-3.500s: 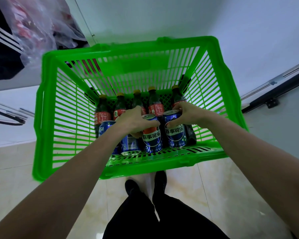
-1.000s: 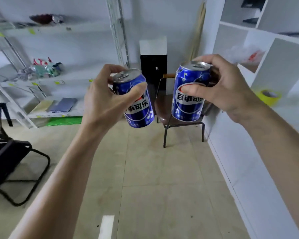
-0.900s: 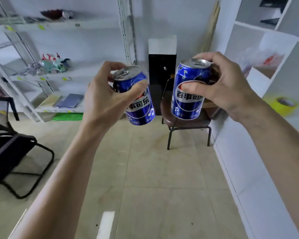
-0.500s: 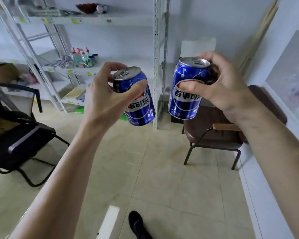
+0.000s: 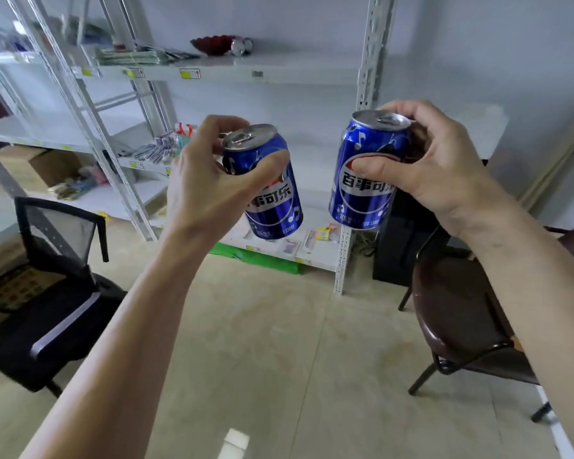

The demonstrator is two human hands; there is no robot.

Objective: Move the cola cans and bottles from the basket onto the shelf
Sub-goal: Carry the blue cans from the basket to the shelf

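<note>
Both hands full: left hand (image 5: 199, 190) grips one cola can (image 5: 265, 183) tilted, right hand (image 5: 434, 164) grips another (image 5: 365, 173) nearly upright. Shelf (image 5: 279, 69) straight ahead w/ free board, about equally near both; chairs either side.

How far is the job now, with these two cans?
Done: nothing visibly shelved yet. In hand: the left hand grips one blue cola can, the right hand another can, both carried in the air before the white metal shelf. Left: setting both down there.
</note>
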